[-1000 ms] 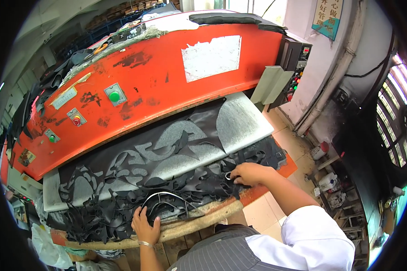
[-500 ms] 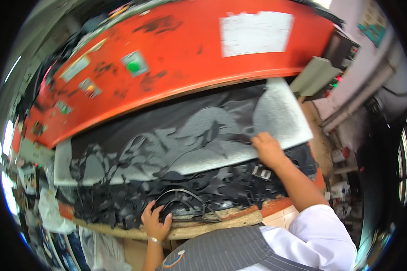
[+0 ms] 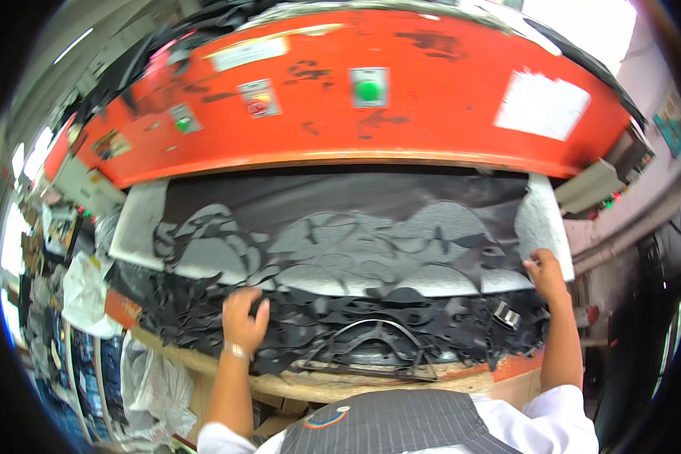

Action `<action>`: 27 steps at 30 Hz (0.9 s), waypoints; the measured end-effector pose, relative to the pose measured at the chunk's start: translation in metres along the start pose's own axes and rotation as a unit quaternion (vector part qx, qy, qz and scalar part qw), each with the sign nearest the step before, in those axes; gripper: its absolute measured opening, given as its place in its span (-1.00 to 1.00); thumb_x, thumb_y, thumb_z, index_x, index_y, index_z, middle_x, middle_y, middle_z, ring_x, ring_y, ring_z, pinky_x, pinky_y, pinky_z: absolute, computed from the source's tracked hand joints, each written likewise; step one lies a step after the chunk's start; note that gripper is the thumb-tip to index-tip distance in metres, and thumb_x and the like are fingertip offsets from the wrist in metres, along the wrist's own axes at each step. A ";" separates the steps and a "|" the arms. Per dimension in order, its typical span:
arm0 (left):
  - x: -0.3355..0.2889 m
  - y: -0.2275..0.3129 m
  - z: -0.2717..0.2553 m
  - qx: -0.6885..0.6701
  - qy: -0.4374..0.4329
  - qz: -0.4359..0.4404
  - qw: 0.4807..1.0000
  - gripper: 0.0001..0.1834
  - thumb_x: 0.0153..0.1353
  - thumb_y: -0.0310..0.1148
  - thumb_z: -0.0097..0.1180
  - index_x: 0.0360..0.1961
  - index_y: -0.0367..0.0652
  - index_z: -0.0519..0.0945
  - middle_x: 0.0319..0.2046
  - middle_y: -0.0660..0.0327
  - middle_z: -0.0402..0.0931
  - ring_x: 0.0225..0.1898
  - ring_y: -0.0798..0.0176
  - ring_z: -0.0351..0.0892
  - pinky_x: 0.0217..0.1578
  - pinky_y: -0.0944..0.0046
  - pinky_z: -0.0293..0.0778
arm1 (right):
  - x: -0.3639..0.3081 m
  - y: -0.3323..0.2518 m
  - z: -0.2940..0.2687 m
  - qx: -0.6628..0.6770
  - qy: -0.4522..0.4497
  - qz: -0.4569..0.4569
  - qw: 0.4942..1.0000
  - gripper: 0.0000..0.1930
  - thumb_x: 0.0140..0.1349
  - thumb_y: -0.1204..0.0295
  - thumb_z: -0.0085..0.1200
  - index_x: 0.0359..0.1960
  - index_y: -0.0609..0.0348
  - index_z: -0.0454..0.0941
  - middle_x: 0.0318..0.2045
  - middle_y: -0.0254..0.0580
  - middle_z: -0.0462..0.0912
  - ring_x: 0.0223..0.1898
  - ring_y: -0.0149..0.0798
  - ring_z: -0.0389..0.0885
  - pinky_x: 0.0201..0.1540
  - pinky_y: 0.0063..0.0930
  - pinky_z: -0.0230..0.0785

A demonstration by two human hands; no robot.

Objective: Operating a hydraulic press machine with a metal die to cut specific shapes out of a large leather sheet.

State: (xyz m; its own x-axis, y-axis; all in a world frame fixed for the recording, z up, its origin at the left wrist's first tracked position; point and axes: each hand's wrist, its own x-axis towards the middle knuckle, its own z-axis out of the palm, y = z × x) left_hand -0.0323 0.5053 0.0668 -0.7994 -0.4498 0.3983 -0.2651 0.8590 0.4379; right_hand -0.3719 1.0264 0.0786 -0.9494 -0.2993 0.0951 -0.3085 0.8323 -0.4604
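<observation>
A black leather-like sheet [image 3: 340, 193], with several curved shapes cut out of its near part, lies on the white board [image 3: 455, 284]. At the sheet's right edge, my right hand [image 3: 548, 274] has its fingers curled closed on the cut margin. My left hand [image 3: 242, 321] is over the black scraps [image 3: 295, 321] by the board's near edge, its thumb apart from its fingers and nothing visible held. An arched metal cutting die [image 3: 378, 323] rests at the front among the scraps. A small metal block [image 3: 506, 315] sits on the scraps nearer my right hand.
A red press beam [image 3: 431, 140] with green and red buttons spans the back, above the board's far edge. A worn wooden ledge [image 3: 310, 387] runs along the front. White plastic bags [image 3: 150, 386] hang at the left. A grey box [image 3: 586, 185] stands at the beam's right end.
My left hand has left the cutting die and moved forward over the scraps. My right hand stays at the sheet's right edge. The view has turned left, shifting the scene.
</observation>
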 end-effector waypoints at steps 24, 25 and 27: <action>0.124 -0.255 -0.149 -0.264 -0.208 -0.202 0.920 -0.69 0.26 -0.22 0.20 -0.13 -0.27 0.63 -0.27 0.25 0.65 -0.24 0.43 0.55 -0.17 0.35 0.47 | -0.005 -0.268 0.035 0.029 -0.440 -0.045 0.896 -0.40 0.18 0.08 0.24 0.20 0.09 0.46 0.11 -0.07 0.56 0.11 -0.16 0.55 0.16 -0.30 0.36; 0.150 -0.304 -0.125 -0.234 -0.119 -0.203 0.943 -0.70 0.27 -0.22 0.18 -0.13 -0.24 0.63 -0.29 0.30 0.64 -0.29 0.45 0.52 -0.23 0.35 0.45 | 0.011 -0.246 0.041 0.090 -0.336 0.033 0.937 -0.44 0.19 0.08 0.23 0.13 0.16 0.51 0.04 -0.01 0.60 0.07 -0.17 0.57 0.10 -0.31 0.41; 0.199 -0.369 -0.091 0.016 0.009 -0.193 0.981 -0.60 0.31 -0.13 0.08 -0.07 -0.28 0.61 -0.28 0.10 0.66 -0.25 0.19 0.59 -0.17 0.26 0.46 | 0.049 -0.220 0.047 0.002 -0.200 0.090 0.976 -0.38 0.22 0.06 0.17 0.16 0.31 0.44 0.03 0.10 0.59 0.06 -0.08 0.58 0.08 -0.27 0.42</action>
State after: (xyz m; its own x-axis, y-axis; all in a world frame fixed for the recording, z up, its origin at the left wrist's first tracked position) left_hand -0.0450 0.0767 0.0580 -0.6266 -0.7469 0.2225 -0.5635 0.6314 0.5327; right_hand -0.3478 0.8069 0.1431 -0.8888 -0.3077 -0.3396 -0.1386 0.8868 -0.4408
